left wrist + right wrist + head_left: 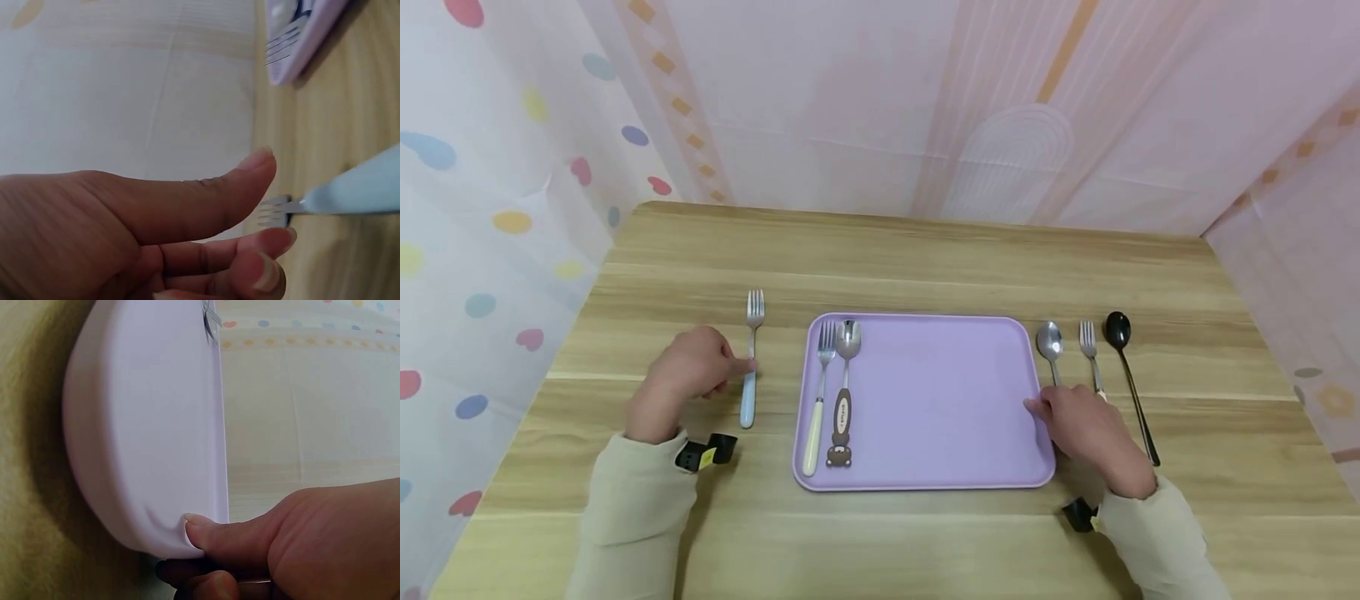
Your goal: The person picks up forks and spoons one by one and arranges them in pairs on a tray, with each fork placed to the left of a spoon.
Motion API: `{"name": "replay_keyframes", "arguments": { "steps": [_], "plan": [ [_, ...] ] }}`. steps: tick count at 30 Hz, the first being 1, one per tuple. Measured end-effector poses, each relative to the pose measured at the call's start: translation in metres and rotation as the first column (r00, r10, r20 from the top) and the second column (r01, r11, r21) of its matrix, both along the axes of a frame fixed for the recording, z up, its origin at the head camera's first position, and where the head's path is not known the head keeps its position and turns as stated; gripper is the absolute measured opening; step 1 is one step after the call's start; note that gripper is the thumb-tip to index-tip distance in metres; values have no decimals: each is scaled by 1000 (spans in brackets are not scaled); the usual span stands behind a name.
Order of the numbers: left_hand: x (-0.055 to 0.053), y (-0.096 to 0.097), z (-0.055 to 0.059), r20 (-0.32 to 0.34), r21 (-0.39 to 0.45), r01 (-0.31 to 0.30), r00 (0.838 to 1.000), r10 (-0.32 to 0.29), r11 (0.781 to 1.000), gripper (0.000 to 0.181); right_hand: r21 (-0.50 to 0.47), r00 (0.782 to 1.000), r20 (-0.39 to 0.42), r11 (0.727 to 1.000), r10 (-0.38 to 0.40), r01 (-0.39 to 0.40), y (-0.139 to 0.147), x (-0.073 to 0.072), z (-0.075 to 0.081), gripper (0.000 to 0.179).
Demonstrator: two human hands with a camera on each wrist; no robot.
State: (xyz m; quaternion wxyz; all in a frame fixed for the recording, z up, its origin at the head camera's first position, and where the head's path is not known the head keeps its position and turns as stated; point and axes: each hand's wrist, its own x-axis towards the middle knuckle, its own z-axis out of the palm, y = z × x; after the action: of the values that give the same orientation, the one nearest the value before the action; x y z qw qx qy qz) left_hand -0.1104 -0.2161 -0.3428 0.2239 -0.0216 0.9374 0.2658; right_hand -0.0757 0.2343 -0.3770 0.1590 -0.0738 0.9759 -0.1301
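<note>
The left arm reaches forward from the lower left, its hand (691, 367) bent inward at the wrist so that the digits point right, to the handle of the blue fork (748, 402). In the left wrist view the thumb (206, 206) is stretched out and stands apart from the bent fingers, with a gap between them, so this hand grips nothing; whether a fingertip touches the handle I cannot tell. The fork lies on the table (880, 546) left of the tray (936, 400), its tines pointing away from the person. The right arm slants in from the lower right, and its hand (1086, 425) pinches the tray's right side, thumb over the rim and curled fingers beneath. Along the tray's left side lie a cream fork (813, 439) and, next to it, a bear spoon (841, 417). Beyond the right hand are a silver spoon (1050, 340), a small fork (1087, 337) and a black spoon (1117, 330), the first just beside the tray. Both sleeves (638, 492) end at the wrists.
</note>
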Motion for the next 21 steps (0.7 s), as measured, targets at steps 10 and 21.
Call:
{"name": "replay_keyframes", "arguments": {
  "steps": [10, 21],
  "plan": [
    [-2, 12, -10, 87, -36, 22, 996, -19, 999, 40, 9, 1000, 18, 1000, -6, 5, 1, -2, 0, 23],
    [-7, 10, -20, 81, -19, 68, 994, -67, 997, 30, 8, 1000, -5, 1000, -11, 11, 0, 0, 0, 23]
  ]
}}
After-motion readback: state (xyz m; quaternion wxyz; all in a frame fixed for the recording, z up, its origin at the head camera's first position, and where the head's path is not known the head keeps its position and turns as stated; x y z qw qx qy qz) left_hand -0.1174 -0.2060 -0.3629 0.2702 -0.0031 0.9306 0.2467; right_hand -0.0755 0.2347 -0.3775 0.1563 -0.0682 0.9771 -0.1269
